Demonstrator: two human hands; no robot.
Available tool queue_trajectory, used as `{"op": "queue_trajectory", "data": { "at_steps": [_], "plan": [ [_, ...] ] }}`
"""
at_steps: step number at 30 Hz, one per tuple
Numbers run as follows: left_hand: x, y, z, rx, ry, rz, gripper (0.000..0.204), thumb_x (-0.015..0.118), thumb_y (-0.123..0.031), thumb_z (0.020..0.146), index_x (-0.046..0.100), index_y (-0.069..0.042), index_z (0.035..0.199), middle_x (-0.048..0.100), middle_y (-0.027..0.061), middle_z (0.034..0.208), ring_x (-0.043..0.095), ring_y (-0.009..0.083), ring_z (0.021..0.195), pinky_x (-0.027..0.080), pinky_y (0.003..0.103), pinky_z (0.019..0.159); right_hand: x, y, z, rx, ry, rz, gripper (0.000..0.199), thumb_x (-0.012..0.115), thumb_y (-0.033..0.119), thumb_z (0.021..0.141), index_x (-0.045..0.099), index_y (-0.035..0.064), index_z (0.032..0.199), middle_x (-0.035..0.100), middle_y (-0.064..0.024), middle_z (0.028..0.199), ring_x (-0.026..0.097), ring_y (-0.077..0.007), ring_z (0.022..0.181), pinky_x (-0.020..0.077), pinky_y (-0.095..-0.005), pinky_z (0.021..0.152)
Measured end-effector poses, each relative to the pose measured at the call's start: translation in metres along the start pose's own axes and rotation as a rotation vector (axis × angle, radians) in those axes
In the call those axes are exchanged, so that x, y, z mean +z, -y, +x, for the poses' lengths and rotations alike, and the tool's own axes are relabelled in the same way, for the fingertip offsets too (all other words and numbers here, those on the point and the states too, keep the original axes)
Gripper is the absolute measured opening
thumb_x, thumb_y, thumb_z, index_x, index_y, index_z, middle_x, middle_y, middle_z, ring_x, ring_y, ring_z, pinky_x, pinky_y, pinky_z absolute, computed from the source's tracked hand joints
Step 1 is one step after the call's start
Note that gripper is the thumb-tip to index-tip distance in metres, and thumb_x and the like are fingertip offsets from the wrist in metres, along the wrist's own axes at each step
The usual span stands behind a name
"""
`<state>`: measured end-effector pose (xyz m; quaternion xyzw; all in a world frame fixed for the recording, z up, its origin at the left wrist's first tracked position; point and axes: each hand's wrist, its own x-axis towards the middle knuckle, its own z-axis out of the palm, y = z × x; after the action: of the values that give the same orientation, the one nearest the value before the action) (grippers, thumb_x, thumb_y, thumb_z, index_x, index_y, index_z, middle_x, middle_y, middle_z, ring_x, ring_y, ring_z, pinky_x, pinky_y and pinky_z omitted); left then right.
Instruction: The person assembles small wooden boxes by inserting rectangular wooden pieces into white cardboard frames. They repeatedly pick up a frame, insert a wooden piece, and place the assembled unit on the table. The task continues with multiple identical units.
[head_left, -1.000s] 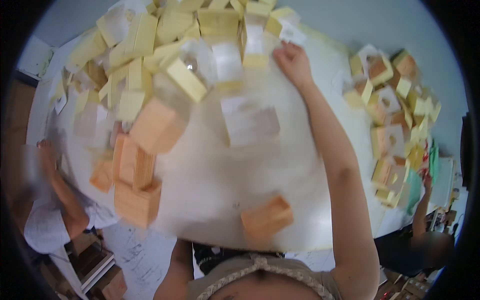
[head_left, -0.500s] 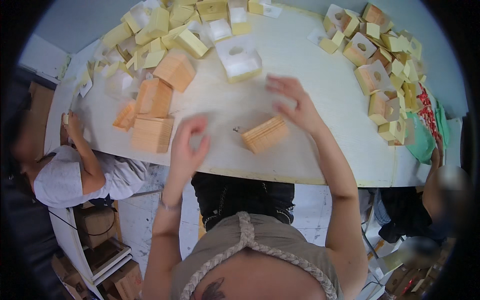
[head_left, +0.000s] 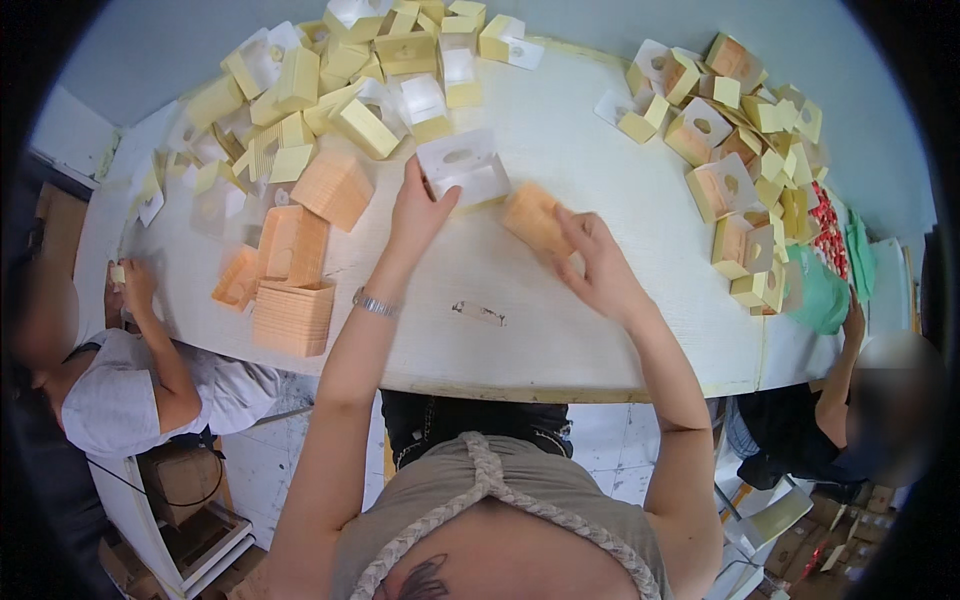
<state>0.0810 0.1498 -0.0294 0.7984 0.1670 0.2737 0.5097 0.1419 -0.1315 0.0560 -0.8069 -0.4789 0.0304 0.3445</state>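
My left hand (head_left: pixel 418 212) is closed on a pale yellow box (head_left: pixel 470 172) with a white inside and an oval hole in its raised panel, thumb over the near edge. Just to the right, my right hand (head_left: pixel 606 268) grips a wood-grain box (head_left: pixel 533 218) by its right end. The two boxes are close together above the table; whether they touch I cannot tell. Nearer my body lies a small flat strip (head_left: pixel 478 313) with dark marks.
Several wood-grain boxes (head_left: pixel 293 318) stand left of my left arm. Piles of pale yellow boxes cover the back left (head_left: pixel 296 80) and far right (head_left: pixel 722 186) of the white table (head_left: pixel 590 130). People sit at both sides; a green bag (head_left: pixel 818 290) is at the right.
Both hands have moved on to boxes: the left reached forward and took the yellow box, the right picked up the wood-grain box and carried it forward. The small strip now shows fully.
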Motion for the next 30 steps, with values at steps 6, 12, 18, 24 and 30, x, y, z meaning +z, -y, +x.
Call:
{"op": "queue_trajectory", "data": {
  "at_steps": [6, 12, 18, 24, 30],
  "plan": [
    [-0.021, -0.006, -0.039, -0.069, -0.056, 0.024, 0.059, 0.068, -0.015, 0.084, 0.04, -0.001, 0.134, 0.063, 0.0175, 0.117, 0.063, 0.0293, 0.103, 0.05, 0.037, 0.085, 0.035, -0.008, -0.008, -0.116, -0.251, -0.502, 0.014, 0.072, 0.007, 0.075, 0.067, 0.0094, 0.089, 0.061, -0.0041, 0.083, 0.06, -0.022, 0.08, 0.0431, -0.0348, 0.073],
    [-0.024, 0.0, -0.051, 0.022, -0.114, 0.07, 0.058, 0.068, -0.016, 0.084, 0.041, 0.0, 0.133, 0.064, 0.0183, 0.114, 0.063, 0.0311, 0.102, 0.049, 0.038, 0.084, 0.023, -0.021, 0.014, -0.114, -0.306, -0.466, 0.018, 0.073, 0.005, 0.064, 0.058, 0.0107, 0.072, 0.061, -0.0027, 0.077, 0.057, -0.0204, 0.073, 0.0389, -0.0346, 0.068],
    [-0.031, -0.015, -0.055, -0.074, -0.095, 0.027, 0.06, 0.07, -0.018, 0.084, 0.04, 0.0, 0.133, 0.064, 0.02, 0.114, 0.063, 0.0332, 0.104, 0.05, 0.04, 0.085, -0.026, -0.01, 0.024, 0.112, -0.252, -0.199, 0.023, 0.08, 0.004, 0.066, 0.057, 0.006, 0.072, 0.061, -0.013, 0.11, 0.057, -0.0293, 0.1, 0.0482, -0.0422, 0.084],
    [-0.033, -0.035, -0.074, 0.035, -0.055, 0.1, 0.095, 0.085, -0.02, 0.07, 0.029, 0.004, 0.142, 0.059, 0.0227, 0.123, 0.06, 0.0373, 0.11, 0.05, 0.042, 0.092, -0.006, 0.032, -0.018, -0.109, -0.016, -0.392, 0.026, 0.081, 0.003, 0.064, 0.062, 0.0037, 0.081, 0.041, -0.0219, 0.14, 0.049, -0.0359, 0.118, 0.0551, -0.0383, 0.084],
    [-0.029, -0.039, -0.084, 0.075, 0.043, 0.238, 0.119, 0.087, -0.016, 0.062, 0.009, 0.006, 0.149, 0.053, 0.0244, 0.132, 0.055, 0.0388, 0.12, 0.047, 0.042, 0.098, -0.019, 0.05, -0.011, 0.151, 0.219, -0.243, 0.029, 0.076, 0.024, 0.078, 0.063, 0.0031, 0.093, 0.059, -0.0205, 0.112, 0.062, -0.0319, 0.1, 0.0565, -0.0342, 0.074]
  ]
}}
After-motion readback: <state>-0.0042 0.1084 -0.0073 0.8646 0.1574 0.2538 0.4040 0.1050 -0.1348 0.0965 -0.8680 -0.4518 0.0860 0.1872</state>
